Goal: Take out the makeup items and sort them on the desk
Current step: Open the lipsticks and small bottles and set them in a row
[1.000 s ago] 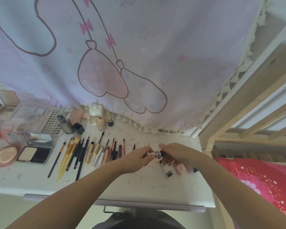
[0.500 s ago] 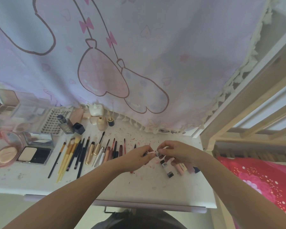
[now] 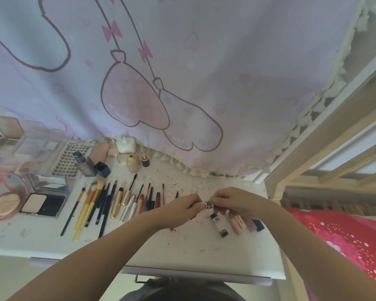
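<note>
Both hands (image 3: 206, 205) nearer the curtain (image 3: 182, 83) than before, pinching a small tube (image 3: 208, 205) above the speckled white desk (image 3: 182, 248).

White desk (image 3: 182, 253), surface flecked with red and dark marks. Lying on it — row of brushes and pencils (image 3: 109, 205), open powder compacts (image 3: 24, 203) at left, small tubes (image 3: 228, 224) at right, bottles (image 3: 132, 162) along the back edge.

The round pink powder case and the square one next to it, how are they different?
The round pink case holds one peach pad; the square case is split into a pale half and a black half. The round one has a pink see-through rim; the square one has a clear frame. The round one lies nearer the desk's left edge. Both lie open, lids up, side by side.
</note>
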The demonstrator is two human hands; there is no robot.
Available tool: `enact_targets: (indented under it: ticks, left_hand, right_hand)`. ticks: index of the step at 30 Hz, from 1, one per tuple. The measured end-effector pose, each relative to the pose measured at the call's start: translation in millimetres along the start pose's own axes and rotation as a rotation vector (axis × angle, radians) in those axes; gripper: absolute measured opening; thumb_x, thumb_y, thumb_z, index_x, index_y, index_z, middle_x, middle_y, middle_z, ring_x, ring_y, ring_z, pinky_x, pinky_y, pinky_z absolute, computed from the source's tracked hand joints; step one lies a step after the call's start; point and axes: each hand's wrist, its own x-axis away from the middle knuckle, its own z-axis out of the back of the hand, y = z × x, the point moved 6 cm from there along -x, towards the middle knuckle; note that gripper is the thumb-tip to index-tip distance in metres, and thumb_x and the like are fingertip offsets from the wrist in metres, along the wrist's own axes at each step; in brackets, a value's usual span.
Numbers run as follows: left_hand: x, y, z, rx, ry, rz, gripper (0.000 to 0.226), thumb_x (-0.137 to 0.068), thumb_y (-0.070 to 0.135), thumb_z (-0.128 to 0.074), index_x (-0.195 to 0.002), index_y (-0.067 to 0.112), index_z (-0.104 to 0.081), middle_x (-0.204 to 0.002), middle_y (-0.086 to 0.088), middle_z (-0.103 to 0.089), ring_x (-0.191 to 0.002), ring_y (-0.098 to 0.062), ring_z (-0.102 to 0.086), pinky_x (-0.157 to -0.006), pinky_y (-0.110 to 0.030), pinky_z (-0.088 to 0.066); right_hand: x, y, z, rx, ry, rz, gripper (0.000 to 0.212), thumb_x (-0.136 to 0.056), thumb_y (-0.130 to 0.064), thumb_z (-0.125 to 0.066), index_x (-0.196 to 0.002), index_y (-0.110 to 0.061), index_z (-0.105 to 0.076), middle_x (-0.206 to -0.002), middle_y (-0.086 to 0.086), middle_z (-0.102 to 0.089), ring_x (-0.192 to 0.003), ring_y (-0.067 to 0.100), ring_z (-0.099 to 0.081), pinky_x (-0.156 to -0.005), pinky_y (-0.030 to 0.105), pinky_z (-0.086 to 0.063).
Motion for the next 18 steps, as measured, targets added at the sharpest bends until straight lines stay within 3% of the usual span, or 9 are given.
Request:
enact_targets:
  ticks: [6, 8, 12, 14, 16, 18]
  left_hand:
    - [0, -12, 8, 0.041, -0.012, 0.059, 0.023, -0.101, 0.037, -0.033, -0.099, 0.019, -0.047, -0.078, 0.007, -0.045, -0.069, -0.009, -0.041, -0.067, -0.023, -0.037]
    - [0, -20, 15, 0.118, 0.037, 0.07, 0.019, -0.101, 0.037, -0.033, -0.095, 0.022, -0.044, -0.082, 0.005, -0.048, -0.074, -0.012, -0.044, -0.072, -0.029, -0.041]
    - [-10, -25, 12, 0.323, 0.114, 0.1, 0.022, -0.101, 0.033, -0.036, -0.117, 0.018, -0.04, -0.107, 0.007, -0.063, -0.098, -0.009, -0.059, -0.093, -0.033, -0.047]
    - [-17, -23, 7, 0.267, 0.199, 0.107, 0.026, -0.1, 0.034, -0.037, -0.119, 0.017, -0.039, -0.118, 0.007, -0.063, -0.108, -0.01, -0.059, -0.091, -0.029, -0.049]
    - [-27, -25, 9, 0.133, 0.355, 0.122, 0.031, -0.099, 0.039, -0.038, -0.12, 0.017, -0.043, -0.123, 0.005, -0.059, -0.11, -0.012, -0.056, -0.084, -0.024, -0.044]
    - [-36, -29, 17, -0.045, 0.524, 0.107, 0.03, -0.097, 0.038, -0.043, -0.118, 0.019, -0.05, -0.119, 0.005, -0.057, -0.11, -0.014, -0.052, -0.087, -0.024, -0.038]
  right_hand:
    - [4, 14, 30, -0.151, 0.072, -0.008, 0.007, -0.095, -0.014, -0.056, -0.099, -0.008, -0.057, -0.083, 0.003, -0.063, -0.062, 0.009, -0.052, -0.052, 0.019, -0.042]
    - [7, 25, 39, -0.263, 0.09, -0.021, 0.009, -0.094, -0.009, -0.055, -0.103, -0.007, -0.056, -0.085, 0.006, -0.063, -0.065, 0.011, -0.056, -0.06, 0.024, -0.048]
    - [3, 37, 30, -0.484, 0.091, 0.052, 0.024, -0.095, -0.007, -0.052, -0.118, -0.012, -0.058, -0.097, 0.007, -0.065, -0.087, 0.015, -0.066, -0.075, 0.027, -0.056]
    - [-7, 40, 18, -0.414, 0.181, 0.097, 0.019, -0.097, -0.009, -0.049, -0.115, -0.012, -0.057, -0.104, 0.003, -0.067, -0.092, 0.01, -0.066, -0.076, 0.024, -0.055]
    - [-21, 42, 12, -0.202, 0.327, 0.122, 0.014, -0.098, -0.015, -0.048, -0.111, -0.016, -0.052, -0.109, -0.003, -0.067, -0.097, 0.008, -0.064, -0.076, 0.017, -0.05]
    - [-35, 42, 8, 0.043, 0.453, 0.13, 0.014, -0.097, -0.024, -0.05, -0.111, -0.021, -0.048, -0.11, -0.008, -0.063, -0.101, 0.01, -0.06, -0.077, 0.015, -0.046]
